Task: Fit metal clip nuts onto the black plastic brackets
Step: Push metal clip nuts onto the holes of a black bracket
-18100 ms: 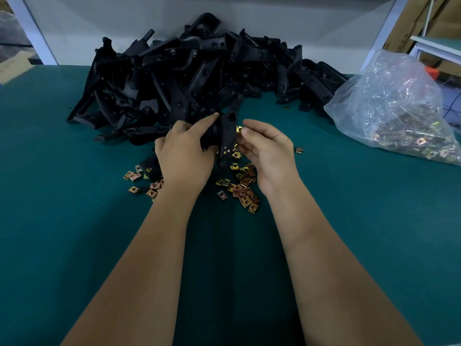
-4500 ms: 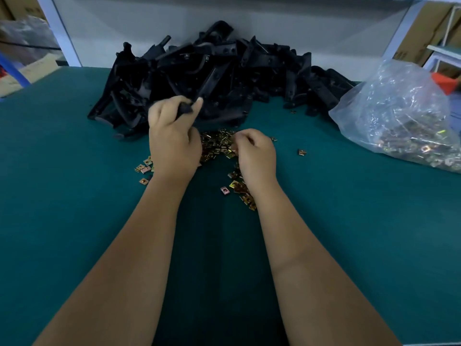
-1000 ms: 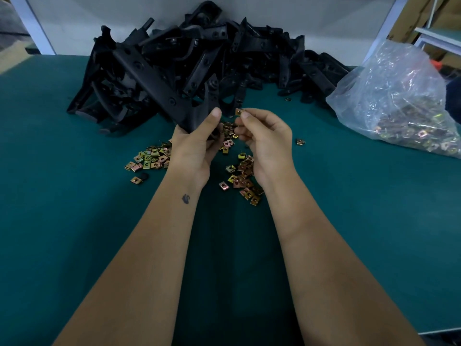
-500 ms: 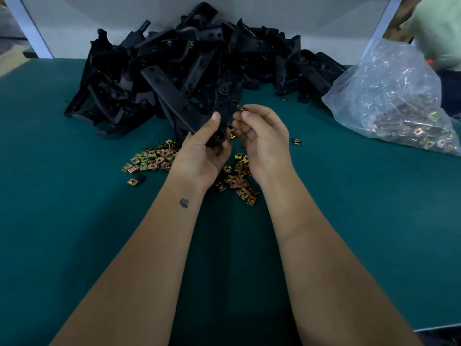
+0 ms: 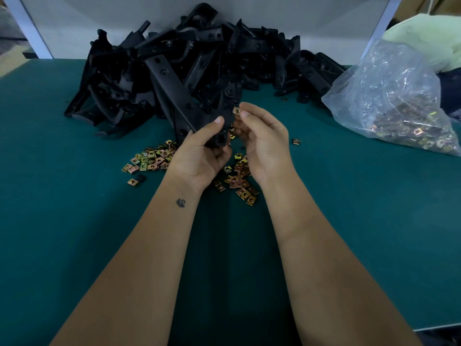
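My left hand (image 5: 203,152) grips a black plastic bracket (image 5: 174,96) by its lower end and holds it up above the table. The bracket is V-shaped, with one long arm reaching up to the left. My right hand (image 5: 264,138) pinches a small brass-coloured clip nut (image 5: 236,110) right at the edge of the bracket's shorter right arm. Loose clip nuts (image 5: 152,159) lie scattered on the green table under and beside both hands.
A big heap of black brackets (image 5: 249,53) fills the back of the green table (image 5: 74,233). A clear plastic bag of clip nuts (image 5: 396,101) lies at the right. Someone in a pale green garment (image 5: 429,38) is behind the bag.
My left hand has turned the bracket so its long arm points up left. My right hand has brought the clip nut up to the bracket's right arm edge.
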The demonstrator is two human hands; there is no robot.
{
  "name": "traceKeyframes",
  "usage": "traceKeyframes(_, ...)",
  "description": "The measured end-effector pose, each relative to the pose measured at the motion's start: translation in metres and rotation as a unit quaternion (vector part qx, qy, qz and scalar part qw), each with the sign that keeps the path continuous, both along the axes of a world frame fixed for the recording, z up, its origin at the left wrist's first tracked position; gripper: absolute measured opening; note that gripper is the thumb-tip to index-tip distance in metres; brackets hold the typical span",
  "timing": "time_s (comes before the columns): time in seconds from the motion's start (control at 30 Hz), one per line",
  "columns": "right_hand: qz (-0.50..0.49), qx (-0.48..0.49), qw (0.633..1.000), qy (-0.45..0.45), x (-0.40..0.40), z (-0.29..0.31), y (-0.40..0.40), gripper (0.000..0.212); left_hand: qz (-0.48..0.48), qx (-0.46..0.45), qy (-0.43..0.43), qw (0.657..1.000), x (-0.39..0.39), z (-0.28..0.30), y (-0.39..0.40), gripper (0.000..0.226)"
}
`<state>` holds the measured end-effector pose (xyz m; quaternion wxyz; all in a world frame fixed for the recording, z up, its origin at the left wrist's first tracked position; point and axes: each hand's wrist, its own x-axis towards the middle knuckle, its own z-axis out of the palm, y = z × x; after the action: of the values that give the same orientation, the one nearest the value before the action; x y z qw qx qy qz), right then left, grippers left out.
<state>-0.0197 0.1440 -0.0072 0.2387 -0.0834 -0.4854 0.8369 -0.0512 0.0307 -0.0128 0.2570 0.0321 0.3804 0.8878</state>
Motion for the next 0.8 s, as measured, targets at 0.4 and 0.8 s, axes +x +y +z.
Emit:
traceKeyframes(0.4,0.009,-0.027,1.000,-0.001,0.0016,0.0001,0.0013,0.016,-0.033,-0.016,0.025,0.999,-0.0016,-0.0025,-0.0009,0.026)
traceKeyframes(0.8,0.041,-0.053,0.997,-0.028,-0.0017,-0.0019,0.0013,0.007,-0.051,-0.037,0.083,0.995,-0.0016,-0.0021,-0.0027,0.033)
